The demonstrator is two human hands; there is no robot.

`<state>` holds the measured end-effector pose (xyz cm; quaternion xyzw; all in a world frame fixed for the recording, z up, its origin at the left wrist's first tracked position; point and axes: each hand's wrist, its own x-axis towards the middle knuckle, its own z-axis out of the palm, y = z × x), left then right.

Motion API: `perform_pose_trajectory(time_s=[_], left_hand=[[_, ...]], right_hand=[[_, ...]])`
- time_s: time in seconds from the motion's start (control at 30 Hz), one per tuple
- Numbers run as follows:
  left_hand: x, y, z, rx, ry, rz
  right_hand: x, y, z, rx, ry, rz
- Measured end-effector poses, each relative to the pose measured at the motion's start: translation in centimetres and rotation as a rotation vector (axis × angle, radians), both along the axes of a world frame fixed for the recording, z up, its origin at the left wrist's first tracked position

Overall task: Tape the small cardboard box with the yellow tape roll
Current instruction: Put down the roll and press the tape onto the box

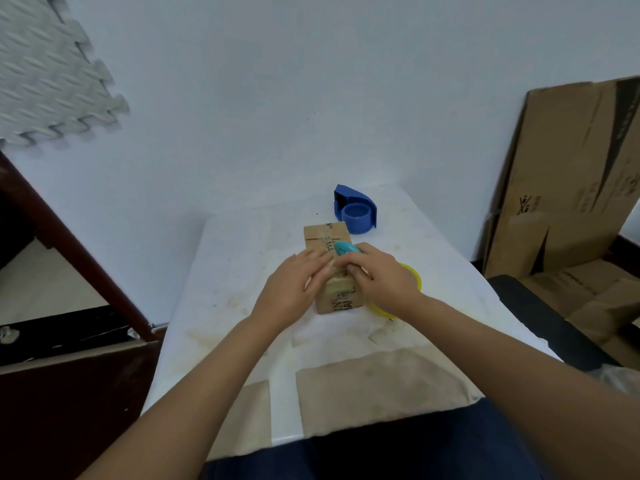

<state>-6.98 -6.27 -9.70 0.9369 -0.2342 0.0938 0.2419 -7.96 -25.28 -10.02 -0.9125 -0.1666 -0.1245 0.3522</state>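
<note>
From the head camera, the small cardboard box (334, 268) lies at the middle of the frame on a white-covered surface (242, 271), its long side running away from the viewer. Dark print runs along its top and near face; the letters on the near end look like "INT" over a second line, too blurred to read in full.

The left hand (294, 289) lies flat against the left side and top of the box, fingers straight and together, holding nothing. The right hand (379, 277) curls over the right side of the box; its grip is closed round a teal cutter (345, 250), whose tip shows above the box top beyond the knuckles. The yellow tape roll (414, 282) lies flat on the surface just right of the box, mostly hidden under the right hand and wrist.

A blue tape dispenser (356, 211) stands beyond the box, near the far edge of the surface. The cloth covering is stained, with tan patches toward the lower part of the frame.

Flattened cardboard sheets (568, 188) lean against the pale wall (311, 81) at the right of the frame, bearing small black handling symbols that cannot be read. A grey foam mat (52, 71) with puzzle edges hangs at the upper left, and dark brown wooden furniture (69, 393) fills the lower left.
</note>
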Motion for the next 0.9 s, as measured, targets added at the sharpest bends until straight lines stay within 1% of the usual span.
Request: perform_pose_trajectory(time_s=[0.07,0.17,0.33,0.47,0.67,0.8,0.9], left_hand=[[0.3,0.2,-0.4,0.010,-0.004,-0.087],[0.3,-0.2,-1.2,-0.026,-0.028,-0.104],[0.8,-0.1,-2.5,-0.029,-0.088,-0.053],[0.6,-0.5,-2.6,0.004,-0.235,-0.044],[0.9,-0.8,-4.3,-0.035,-0.262,-0.088],[1.6,-0.7,-4.6,0.050,-0.356,-0.149],[1.8,-0.7,-5.0,0.115,-0.379,-0.154]], right_hand=[[0.1,-0.1,-0.4,-0.069,0.001,0.003],[0.1,-0.3,-0.9,-0.103,-0.030,-0.040],[0.0,0.0,-1.9,-0.031,-0.077,-0.026],[-0.1,0.1,-2.3,-0.010,-0.120,-0.064],[-0.1,0.2,-2.6,0.013,-0.150,-0.119],[0.0,0.2,-2.4,0.024,-0.136,-0.122],[0.1,0.1,-2.5,0.037,-0.127,-0.119]])
